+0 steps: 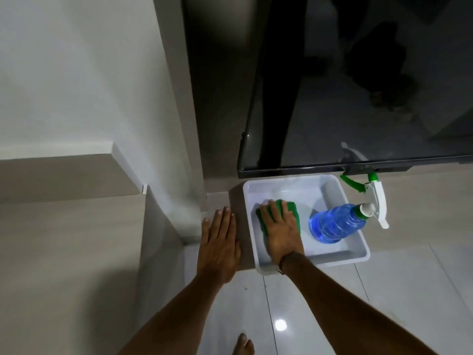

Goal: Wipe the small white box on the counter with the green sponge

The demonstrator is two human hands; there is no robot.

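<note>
The small white box (358,242) sits open-topped on the beige counter (422,216), below a black screen. My right hand (281,230) lies flat inside the box, palm down, pressing the green sponge (290,207) against the box's floor near its left wall. Only the sponge's far edge and left side show around my fingers. My left hand (220,242) rests flat on the counter just left of the box, fingers spread, holding nothing.
A blue spray bottle (335,222) with a white and green trigger head (376,198) lies tilted in the box's right half, nozzle over the rim. The black screen (358,98) overhangs the box's far edge. A wall corner (176,175) stands left. Glossy floor tiles (332,303) and a foot lie below.
</note>
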